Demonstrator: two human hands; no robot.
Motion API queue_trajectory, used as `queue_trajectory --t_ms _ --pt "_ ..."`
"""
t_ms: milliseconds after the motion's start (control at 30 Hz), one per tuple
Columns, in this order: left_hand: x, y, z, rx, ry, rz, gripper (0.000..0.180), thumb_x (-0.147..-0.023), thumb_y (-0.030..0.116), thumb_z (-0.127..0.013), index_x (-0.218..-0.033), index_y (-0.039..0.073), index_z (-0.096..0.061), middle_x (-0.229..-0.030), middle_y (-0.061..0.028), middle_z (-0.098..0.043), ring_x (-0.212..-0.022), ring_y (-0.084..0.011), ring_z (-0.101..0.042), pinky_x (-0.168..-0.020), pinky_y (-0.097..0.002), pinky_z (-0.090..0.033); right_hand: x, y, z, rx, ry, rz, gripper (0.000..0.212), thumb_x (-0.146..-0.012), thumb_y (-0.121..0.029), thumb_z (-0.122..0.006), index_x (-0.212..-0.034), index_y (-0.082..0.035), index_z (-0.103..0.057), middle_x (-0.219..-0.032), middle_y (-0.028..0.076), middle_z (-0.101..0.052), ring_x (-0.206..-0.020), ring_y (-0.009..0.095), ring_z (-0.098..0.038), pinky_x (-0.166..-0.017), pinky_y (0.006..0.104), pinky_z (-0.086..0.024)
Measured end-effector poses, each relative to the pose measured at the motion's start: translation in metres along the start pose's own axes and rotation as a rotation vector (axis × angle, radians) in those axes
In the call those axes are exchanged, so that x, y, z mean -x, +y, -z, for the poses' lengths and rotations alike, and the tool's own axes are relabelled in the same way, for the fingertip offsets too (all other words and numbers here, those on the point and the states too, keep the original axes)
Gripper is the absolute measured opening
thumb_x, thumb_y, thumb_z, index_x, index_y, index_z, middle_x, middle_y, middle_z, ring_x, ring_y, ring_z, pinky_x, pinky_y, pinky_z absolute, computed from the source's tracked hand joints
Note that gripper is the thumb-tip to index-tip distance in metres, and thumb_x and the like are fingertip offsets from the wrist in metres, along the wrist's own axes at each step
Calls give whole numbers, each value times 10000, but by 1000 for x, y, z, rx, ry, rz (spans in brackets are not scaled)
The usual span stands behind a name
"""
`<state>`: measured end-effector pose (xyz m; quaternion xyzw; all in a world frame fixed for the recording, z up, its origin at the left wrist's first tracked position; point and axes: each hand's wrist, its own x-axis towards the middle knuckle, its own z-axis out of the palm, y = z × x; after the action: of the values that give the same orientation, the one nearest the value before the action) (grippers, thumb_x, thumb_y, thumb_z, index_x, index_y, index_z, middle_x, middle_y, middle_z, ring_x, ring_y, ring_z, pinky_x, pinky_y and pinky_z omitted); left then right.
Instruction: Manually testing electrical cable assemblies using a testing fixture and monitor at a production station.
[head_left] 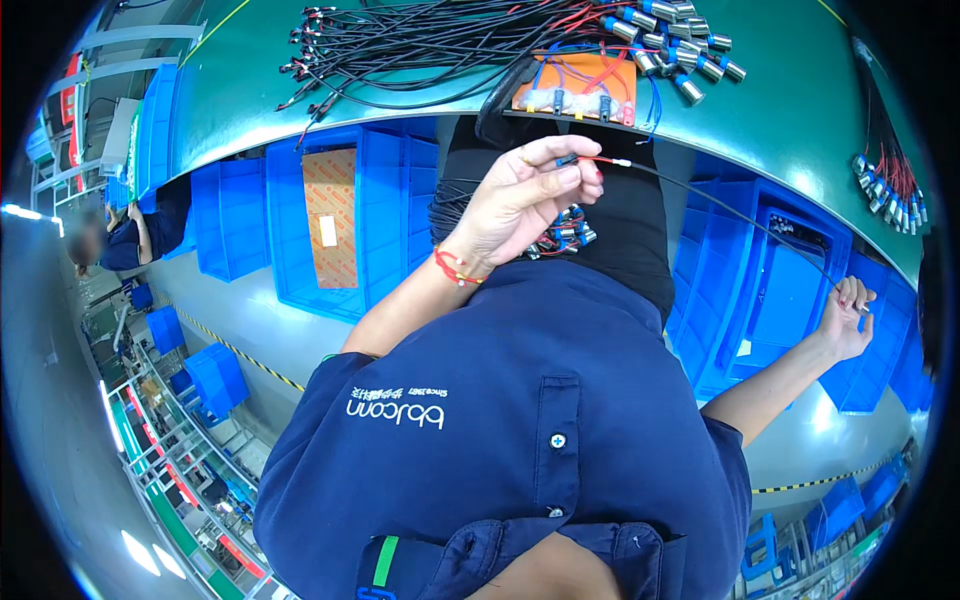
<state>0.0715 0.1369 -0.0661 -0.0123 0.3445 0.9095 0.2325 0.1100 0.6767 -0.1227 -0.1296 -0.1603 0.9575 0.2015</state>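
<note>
My left hand (pixel 530 192) is raised in front of the bench edge, thumb and fingers pinched on the end of a thin black cable (pixel 720 193). A red lead and a small pale tip show at that end, beside a small dark connector. The cable runs to the right, stretched nearly straight, to my right hand (pixel 848 318), whose fingers are closed round its other part; what is at that end is hidden. Behind my left hand, an orange block (pixel 590 82) with blue and red wires sits at the bench edge. More cables with blue and metal ends (pixel 562 235) lie on my lap.
A bundle of black cables (pixel 430 55) with silver-and-blue metal connectors (pixel 690 50) lies on the green bench (pixel 230 95). Another bunch of connectors (pixel 890 195) is at the far right. Blue crates (pixel 390 200) stand under the bench on both sides. A person (pixel 135 235) is at the far left.
</note>
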Motion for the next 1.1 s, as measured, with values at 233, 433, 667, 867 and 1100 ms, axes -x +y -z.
queue_trajectory --t_ms 233,433,667,867,1100 --pt "-18 -13 -15 -80 26 78 263 -974 146 -566 -1186 -9 -579 -990 -48 -592 -803 -97 -574 -654 -240 -489 15 38 -23 193 -106 18 178 -600 -114 -532 -646 -90 -361 -644 45 -305 -630 179 -274 -624 329 -248" --pt "-33 -26 -17 -35 34 197 266 -1001 255 -532 -1086 16 -611 -811 23 -500 -625 -40 -442 -557 -202 -372 20 77 -46 282 -216 -5 173 -632 -83 -535 -706 -83 -378 -690 46 -337 -679 173 -302 -675 324 -262" --pt "-40 -35 -16 -203 87 103 274 -1017 267 -504 -1051 14 -606 -715 55 -421 -578 -14 -348 -532 -186 -316 21 109 -68 322 -353 -67 129 -688 -80 -505 -773 -57 -411 -694 48 -342 -682 162 -312 -680 319 -287" --pt "-41 -37 -13 -205 86 121 262 -1024 266 -490 -1019 24 -591 -699 64 -406 -562 -7 -323 -520 -185 -306 21 120 -74 328 -208 -24 159 -706 -98 -508 -838 -25 -457 -696 45 -349 -682 166 -319 -687 312 -295" --pt "-43 -36 -8 -132 83 143 260 -1022 268 -494 -1013 25 -589 -692 64 -395 -558 -9 -318 -522 -189 -308 18 123 -71 290 -247 -81 183 -711 -110 -515 -866 -16 -484 -698 48 -369 -683 166 -328 -687 310 -298"
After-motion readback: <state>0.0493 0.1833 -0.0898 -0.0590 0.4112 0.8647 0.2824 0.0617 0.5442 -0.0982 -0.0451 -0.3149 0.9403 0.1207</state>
